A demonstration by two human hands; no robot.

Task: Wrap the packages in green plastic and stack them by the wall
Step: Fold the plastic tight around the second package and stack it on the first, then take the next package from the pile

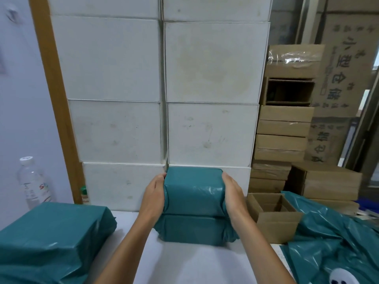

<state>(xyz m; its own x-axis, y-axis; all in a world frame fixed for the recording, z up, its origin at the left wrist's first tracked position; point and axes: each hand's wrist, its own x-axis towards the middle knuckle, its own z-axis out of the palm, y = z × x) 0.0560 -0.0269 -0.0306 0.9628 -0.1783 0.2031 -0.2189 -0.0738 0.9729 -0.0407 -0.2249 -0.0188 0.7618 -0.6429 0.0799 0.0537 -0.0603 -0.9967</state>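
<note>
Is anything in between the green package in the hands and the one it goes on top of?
Nothing visible. The top green package, held at its ends by the left hand and right hand, already sits on the lower green package, close in front of the white boxes.

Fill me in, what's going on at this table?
A person is stacking wrapped parcels. Both bare hands, left hand and right hand, grip the sides of a green plastic-wrapped package sitting on top of a second green wrapped package, right in front of the wall of stacked white boxes. Another larger green wrapped bundle lies at the left, loose green plastic bags at the right beside an open brown cardboard box.
</note>
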